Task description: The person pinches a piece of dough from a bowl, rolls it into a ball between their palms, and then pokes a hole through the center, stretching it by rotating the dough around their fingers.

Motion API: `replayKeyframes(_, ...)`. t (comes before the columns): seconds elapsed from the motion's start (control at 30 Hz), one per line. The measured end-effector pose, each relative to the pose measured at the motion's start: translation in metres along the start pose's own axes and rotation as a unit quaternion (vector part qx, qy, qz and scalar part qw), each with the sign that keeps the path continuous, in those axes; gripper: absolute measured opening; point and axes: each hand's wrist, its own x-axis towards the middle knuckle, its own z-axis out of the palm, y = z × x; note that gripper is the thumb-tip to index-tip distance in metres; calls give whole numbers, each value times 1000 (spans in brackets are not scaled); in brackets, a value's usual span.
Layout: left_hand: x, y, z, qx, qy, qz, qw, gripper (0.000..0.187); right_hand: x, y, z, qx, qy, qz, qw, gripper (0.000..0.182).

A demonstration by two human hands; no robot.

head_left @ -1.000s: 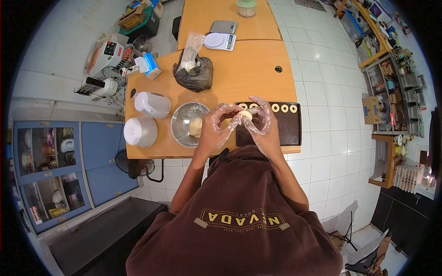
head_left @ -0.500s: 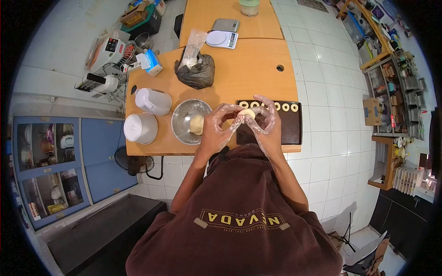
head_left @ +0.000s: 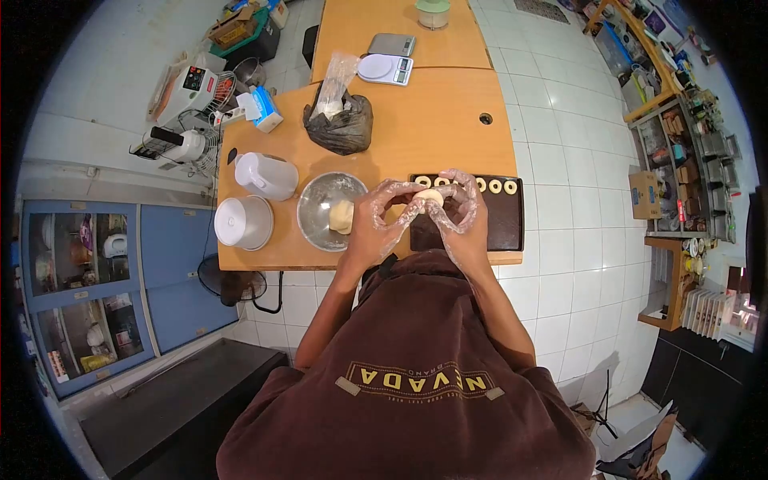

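Note:
A small pale piece of dough [head_left: 430, 196] is pinched between the fingertips of both hands, in front of my chest. My left hand [head_left: 385, 214], dusted with flour, grips its left side. Floury too, my right hand [head_left: 464, 212] holds the piece from the right, thumb and fingers curled round. Beneath and behind the hands lies a dark baking tray [head_left: 506, 228], with a row of dough rings [head_left: 495, 186] along its far edge; the hands hide some of them. A metal bowl [head_left: 314, 210] left of my left hand contains a larger lump of dough [head_left: 342, 216].
A white pitcher [head_left: 266, 176] and a white lidded tub [head_left: 243, 222] stand left of the bowl. Farther back on the wooden table [head_left: 432, 112] are a black plastic bag [head_left: 340, 128], a blue-and-white carton [head_left: 264, 110] and a white kitchen scale [head_left: 386, 69].
Both hands stay in nearly the same place. The fingers of my right hand have shifted slightly around the dough piece.

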Motion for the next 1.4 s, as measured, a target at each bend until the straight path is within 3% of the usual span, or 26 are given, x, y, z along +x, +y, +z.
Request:
replayKeyframes(0.3, -4, 5, 5, -115, 39, -85, 989, 27, -1, -2, 3, 54, 5, -4, 999, 62)
replayKeyframes(0.47, -6, -3, 8, -155, 42, -86, 983, 30, 2, -2, 1, 10, 9, 2, 1000, 58)
replayKeyframes(0.67, -5, -8, 8, -114, 12, -113, 987, 27, 3, 2, 0, -26, 2, -25, 999, 56)
replayKeyframes(0.77, -5, -3, 3, 5, -5, -101, 995, 31, 3, 8, -3, -95, -3, -58, 994, 57)
replayKeyframes(0.97, -3, 3, 4, 56, -38, -42, 997, 38, 4, 8, -3, -186, -3, -82, 979, 56)
replayKeyframes(1.4, -1, 3, 3, 7, -46, -79, 996, 45, 4, 7, -5, -164, -21, -79, 983, 52)
